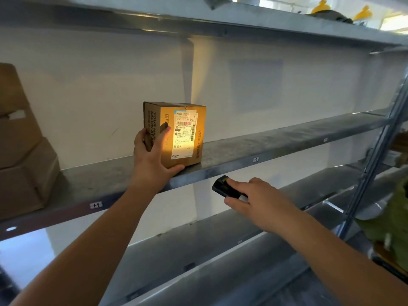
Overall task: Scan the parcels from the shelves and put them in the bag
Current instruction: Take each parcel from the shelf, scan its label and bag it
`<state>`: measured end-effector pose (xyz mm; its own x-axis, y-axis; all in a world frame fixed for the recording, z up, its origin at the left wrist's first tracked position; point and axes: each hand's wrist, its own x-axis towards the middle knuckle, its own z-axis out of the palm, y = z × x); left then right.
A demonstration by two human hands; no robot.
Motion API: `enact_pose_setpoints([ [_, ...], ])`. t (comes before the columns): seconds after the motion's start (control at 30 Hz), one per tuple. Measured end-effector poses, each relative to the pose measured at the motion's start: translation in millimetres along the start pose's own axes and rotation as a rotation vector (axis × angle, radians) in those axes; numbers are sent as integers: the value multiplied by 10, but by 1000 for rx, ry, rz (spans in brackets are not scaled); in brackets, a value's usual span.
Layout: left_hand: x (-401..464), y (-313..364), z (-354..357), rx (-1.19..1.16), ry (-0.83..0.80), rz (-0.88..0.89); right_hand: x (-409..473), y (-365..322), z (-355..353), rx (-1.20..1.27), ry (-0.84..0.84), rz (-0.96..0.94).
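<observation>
A small cardboard parcel (pixel 176 132) is stood upright on the middle metal shelf (pixel 276 140), near its front edge, with a white shipping label (pixel 185 134) turned toward the camera. The label and the front face are lit by a warm yellow glow. The parcel is gripped at its lower left corner by the left hand (pixel 152 157): the fingers are curled round the left side and the thumb is laid along the bottom front edge. A black handheld scanner (pixel 225 187) is held in the right hand (pixel 258 202) below and to the right of the parcel, in front of the shelf edge, its fingers wrapped over the body and its head pointed up toward the label. Larger brown boxes (pixel 22 151) are stacked at the far left of the same shelf, well apart from the parcel. Something green (pixel 390 217) is seen at the right edge, too blurred to be identified.
</observation>
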<state>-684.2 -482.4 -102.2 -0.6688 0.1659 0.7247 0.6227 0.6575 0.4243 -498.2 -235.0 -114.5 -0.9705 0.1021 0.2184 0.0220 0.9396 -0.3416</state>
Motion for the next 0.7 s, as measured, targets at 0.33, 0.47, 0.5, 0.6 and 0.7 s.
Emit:
enact_pose_setpoints([
  [0.33,-25,17,1,-7,-7,-8,14,69,43,8,-18,-3],
  [0.47,-28,27,8,5,-6,-14,23,62,59,-15,-11,-12],
  [0.5,-30,24,8,6,-5,-15,28,58,63,-20,-11,-13],
  [0.6,-25,9,7,-1,-2,-15,36,53,71,-10,-16,-16],
  [0.7,-15,10,5,-4,5,-10,35,55,80,-8,-19,-17],
])
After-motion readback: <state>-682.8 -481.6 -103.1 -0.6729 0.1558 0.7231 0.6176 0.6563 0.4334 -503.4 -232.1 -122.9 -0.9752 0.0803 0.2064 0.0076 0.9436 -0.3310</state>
